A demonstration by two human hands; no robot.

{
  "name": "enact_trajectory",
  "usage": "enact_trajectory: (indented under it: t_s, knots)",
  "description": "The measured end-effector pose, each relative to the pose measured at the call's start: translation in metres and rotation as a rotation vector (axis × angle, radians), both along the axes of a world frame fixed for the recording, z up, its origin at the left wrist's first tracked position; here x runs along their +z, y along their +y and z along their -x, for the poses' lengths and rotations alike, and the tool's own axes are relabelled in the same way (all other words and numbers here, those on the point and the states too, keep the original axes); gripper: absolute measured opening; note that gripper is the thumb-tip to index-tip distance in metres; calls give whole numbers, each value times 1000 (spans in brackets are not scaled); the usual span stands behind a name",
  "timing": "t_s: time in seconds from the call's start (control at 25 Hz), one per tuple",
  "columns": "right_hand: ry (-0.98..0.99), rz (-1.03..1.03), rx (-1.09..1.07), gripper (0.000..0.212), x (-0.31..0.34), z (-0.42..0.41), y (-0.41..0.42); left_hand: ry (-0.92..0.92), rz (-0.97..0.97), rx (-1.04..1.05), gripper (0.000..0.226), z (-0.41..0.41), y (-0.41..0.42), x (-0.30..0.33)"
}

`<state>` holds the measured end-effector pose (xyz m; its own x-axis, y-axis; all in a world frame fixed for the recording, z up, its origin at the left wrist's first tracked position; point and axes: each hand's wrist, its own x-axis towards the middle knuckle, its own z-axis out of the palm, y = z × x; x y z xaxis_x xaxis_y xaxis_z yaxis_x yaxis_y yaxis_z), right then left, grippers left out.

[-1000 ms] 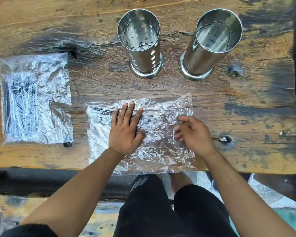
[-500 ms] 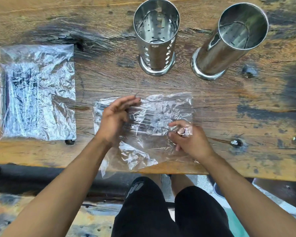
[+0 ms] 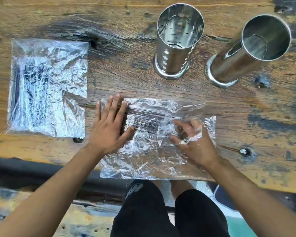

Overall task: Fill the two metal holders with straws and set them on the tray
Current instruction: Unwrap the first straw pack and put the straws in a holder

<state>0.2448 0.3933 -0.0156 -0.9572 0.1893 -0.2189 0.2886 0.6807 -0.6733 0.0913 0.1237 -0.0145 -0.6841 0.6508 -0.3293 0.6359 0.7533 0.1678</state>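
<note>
Two empty metal holders stand at the far side of the wooden table: a perforated holder (image 3: 174,53) and, to its right, a plain holder (image 3: 237,65). A clear plastic bag (image 3: 149,154) with dark straws (image 3: 147,115) inside lies at the near edge. My left hand (image 3: 109,129) lies flat on the bag's left end with its fingers spread. My right hand (image 3: 196,144) is at the bag's right end, fingers curled, with plastic film over them and a bit of it pinched by the thumb. No tray is in view.
A second clear bag of dark straws (image 3: 46,88) lies flat at the left of the table (image 3: 126,74). The near bag overhangs the table's front edge. Below it are a dark bench rail (image 3: 41,170) and my legs in black shorts.
My left hand went from curled over the bag's left end to flat and spread on it. My right hand moved further into the bag's right end. The bag has flattened.
</note>
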Motion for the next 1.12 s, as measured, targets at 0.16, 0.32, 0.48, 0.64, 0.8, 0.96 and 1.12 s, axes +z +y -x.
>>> enact_trajectory:
  t_s: [0.16, 0.32, 0.48, 0.64, 0.8, 0.96, 1.12]
  knots:
    - [29, -209, 146, 74, 2, 25, -11, 7, 37, 103, 78, -13, 2, -20]
    - [-81, -359, 292, 88, 6, 41, -18, 54, -30, 120, 79, -15, -1, -29]
    - [-209, -397, 343, 85, 11, 56, -31, 58, -81, 131, 80, -16, -3, -29]
    - [-263, -453, 385, 63, 17, 72, -47, 56, -64, 128, 82, -15, -3, -30]
    - [-404, -443, 410, 34, 29, 85, -63, 64, -64, 121, 82, -14, -5, -33]
    - [-462, -400, 330, 27, 32, 90, -70, 64, -80, 130, 80, -14, -6, -34]
    - [-446, -413, 339, 36, 31, 91, -69, 70, -100, 143, 78, -15, -6, -34]
